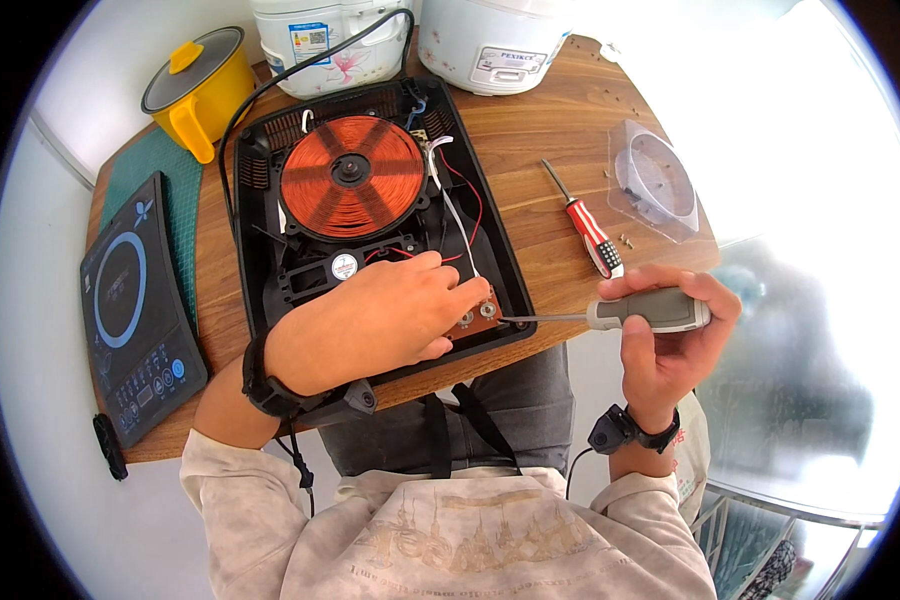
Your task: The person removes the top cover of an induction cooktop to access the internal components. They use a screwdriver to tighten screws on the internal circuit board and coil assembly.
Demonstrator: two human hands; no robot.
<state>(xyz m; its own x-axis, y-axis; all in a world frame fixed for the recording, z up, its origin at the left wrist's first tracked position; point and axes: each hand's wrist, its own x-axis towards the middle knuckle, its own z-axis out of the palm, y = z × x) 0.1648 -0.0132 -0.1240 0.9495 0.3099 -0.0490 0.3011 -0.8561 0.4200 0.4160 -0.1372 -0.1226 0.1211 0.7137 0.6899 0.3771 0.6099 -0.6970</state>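
Note:
An opened induction cooker, its black housing (pixel 507 250) showing a round copper coil (pixel 310 175), lies before me on the table. My left hand (pixel 370 315) reaches over the housing's near part. Its fingers are bent around a small brown circuit board (pixel 478 324) at the near right corner, which they partly cover. A white cable runs from beside the coil to this board. My right hand (pixel 678 345) grips a grey-handled screwdriver (pixel 660 307) from the right, its thin shaft level. The tip meets or lies close to the board's right edge; exact contact is unclear.
A red-and-white screwdriver (pixel 592 238) lies to the right, near loose screws (pixel 625 240) and a clear plastic tray (pixel 660 185). The cooker's black top panel (pixel 135 320) rests on a green mat (pixel 140 165) at left. A yellow pot (pixel 225 90) and two white appliances (pixel 370 65) stand behind.

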